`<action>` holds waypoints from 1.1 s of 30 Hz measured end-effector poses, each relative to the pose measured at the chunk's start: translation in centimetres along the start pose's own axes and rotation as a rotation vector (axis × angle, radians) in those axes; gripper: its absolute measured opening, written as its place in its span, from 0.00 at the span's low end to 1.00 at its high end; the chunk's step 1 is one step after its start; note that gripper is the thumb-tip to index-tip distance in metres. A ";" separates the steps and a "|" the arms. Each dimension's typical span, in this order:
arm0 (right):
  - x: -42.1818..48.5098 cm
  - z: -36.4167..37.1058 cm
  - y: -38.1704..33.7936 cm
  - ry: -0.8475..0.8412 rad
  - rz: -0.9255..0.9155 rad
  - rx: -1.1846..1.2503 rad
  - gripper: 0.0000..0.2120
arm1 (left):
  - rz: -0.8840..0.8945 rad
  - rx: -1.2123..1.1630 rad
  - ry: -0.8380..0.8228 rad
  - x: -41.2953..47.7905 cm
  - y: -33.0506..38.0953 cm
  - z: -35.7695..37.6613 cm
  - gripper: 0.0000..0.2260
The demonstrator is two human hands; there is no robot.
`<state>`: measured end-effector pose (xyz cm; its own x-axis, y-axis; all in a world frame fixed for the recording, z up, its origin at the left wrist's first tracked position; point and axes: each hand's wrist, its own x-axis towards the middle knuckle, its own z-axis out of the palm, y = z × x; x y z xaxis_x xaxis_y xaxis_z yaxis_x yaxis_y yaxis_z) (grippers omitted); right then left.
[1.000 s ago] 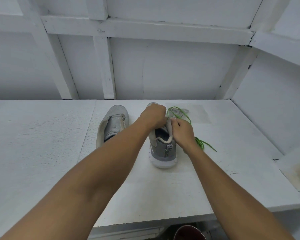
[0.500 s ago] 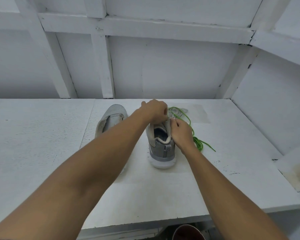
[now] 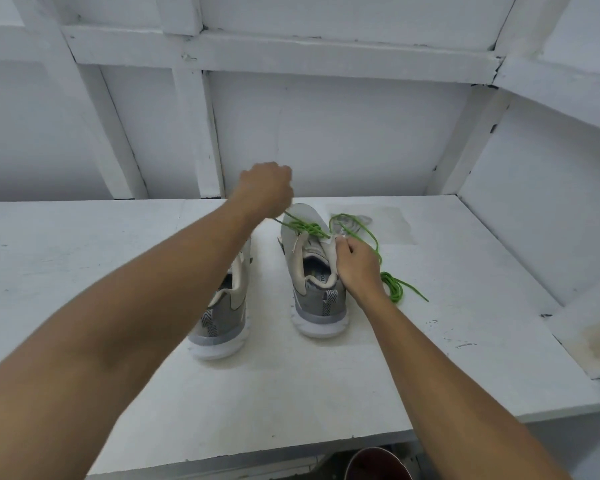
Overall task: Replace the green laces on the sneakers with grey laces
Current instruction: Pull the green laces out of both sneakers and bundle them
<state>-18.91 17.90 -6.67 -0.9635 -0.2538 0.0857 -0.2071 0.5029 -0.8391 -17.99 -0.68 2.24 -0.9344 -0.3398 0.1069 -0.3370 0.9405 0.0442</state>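
Your left forearm (image 3: 146, 306) and right forearm (image 3: 444, 372) bare throughout, left grip (image 3: 265, 190) and right grip (image 3: 359, 268) bare too.

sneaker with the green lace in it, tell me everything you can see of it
The sneaker is light grey with a darker grey heel, a white sole, a cream padded collar and a chevron-patterned heel tab. It stands upright on the white table, heel toward the camera. A green lace crosses only its front eyelets. The left hand holds a strand of it raised; the right hand pinches the upper's right edge.
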 end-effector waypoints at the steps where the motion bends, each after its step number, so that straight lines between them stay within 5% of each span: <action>1: 0.0 0.0 0.0 0.000 -0.002 0.000 0.21 | 0.083 -0.069 -0.072 -0.3 1.2 0.6 0.16; 4: 0.0 0.0 0.1 -0.002 -0.010 -0.013 0.20 | 0.218 -0.038 -0.212 -1.5 4.3 2.3 0.13; 9: -0.1 0.0 0.2 0.001 -0.010 -0.001 0.20 | 0.210 0.037 -0.057 -1.9 4.7 2.5 0.08; 16: -0.1 0.0 0.2 -0.003 0.012 0.019 0.20 | -0.125 0.078 0.275 0.5 -1.9 -2.9 0.10; 33: 0.1 0.2 0.2 0.011 0.021 0.004 0.20 | -0.035 0.067 -0.039 -1.8 0.2 0.2 0.16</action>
<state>-19.02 17.80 -6.93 -0.9693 -0.2344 0.0740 -0.1865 0.5049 -0.8428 -16.44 0.16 1.90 -0.9252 -0.3733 0.0676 -0.3753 0.9267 -0.0196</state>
